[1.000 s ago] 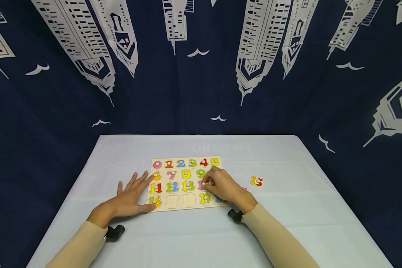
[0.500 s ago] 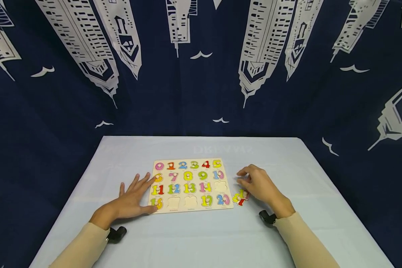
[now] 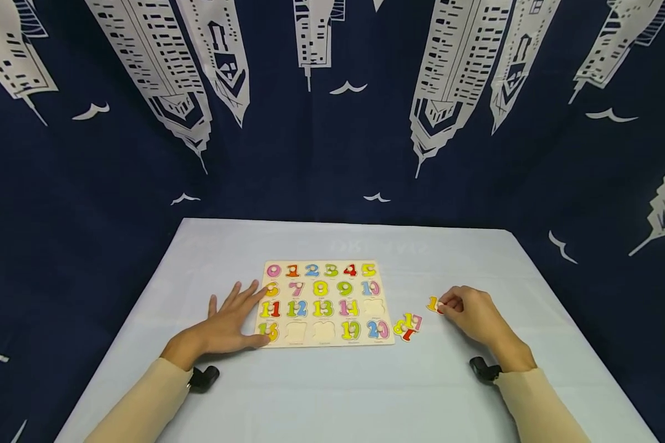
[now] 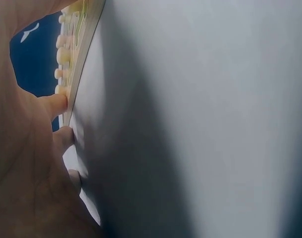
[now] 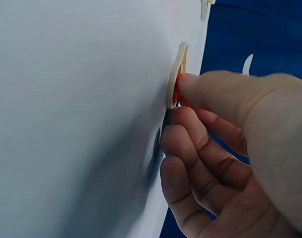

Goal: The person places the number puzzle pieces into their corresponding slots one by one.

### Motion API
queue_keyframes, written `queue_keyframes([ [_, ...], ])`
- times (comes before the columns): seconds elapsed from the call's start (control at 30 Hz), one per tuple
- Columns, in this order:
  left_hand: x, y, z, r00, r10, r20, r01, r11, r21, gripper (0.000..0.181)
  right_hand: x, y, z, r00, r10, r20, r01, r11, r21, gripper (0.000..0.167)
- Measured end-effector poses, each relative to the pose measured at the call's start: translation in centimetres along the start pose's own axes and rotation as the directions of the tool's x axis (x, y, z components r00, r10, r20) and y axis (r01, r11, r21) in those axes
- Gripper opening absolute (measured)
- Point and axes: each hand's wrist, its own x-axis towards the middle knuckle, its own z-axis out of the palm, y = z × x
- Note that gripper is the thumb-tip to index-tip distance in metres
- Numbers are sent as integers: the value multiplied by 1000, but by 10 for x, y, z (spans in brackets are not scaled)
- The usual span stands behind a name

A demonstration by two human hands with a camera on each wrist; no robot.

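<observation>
A wooden number puzzle board [image 3: 324, 333] lies on the white table, most of its colored number pieces seated. Bare recesses show in its third and bottom rows. My left hand [image 3: 221, 329], fingers spread, rests at the board's left edge, fingertips and thumb touching it. Right of the board, my right hand [image 3: 473, 317] pinches the yellow and red number 15 piece [image 3: 432, 304] between thumb and fingers. In the right wrist view that piece [image 5: 176, 82] appears edge-on; whether it is off the table cannot be told.
Loose number pieces [image 3: 407, 326] in yellow, pink and red overlap just right of the board. The white table [image 3: 338, 400] ends at a dark blue curtain [image 3: 310, 154] printed with white buildings. A dark wrist camera sits at each sleeve.
My right hand has moved from the board past the loose pieces to the number 15 piece and now pinches it. The left hand stays at the board. The head view shifts slightly.
</observation>
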Motion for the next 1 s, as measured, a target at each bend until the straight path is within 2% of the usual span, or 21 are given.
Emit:
queue_keyframes([
  [0.2,4,4,2,1000,-15,4,15,1000,0,119,6,-4,-3,1000,-12,-2,12,1000,10,8],
  [0.47,4,5,1,1000,7,-15,-7,1000,-14,119,19,-29,-6,995,-94,-30,95,995,23,8],
  [0.73,6,5,2,1000,-3,-6,3,1000,-11,119,22,-61,7,990,-132,44,127,987,94,9],
  [1.0,2,3,-2,1000,-2,-5,2,1000,-10,118,34,-97,34,956,-256,140,239,962,130,7],
])
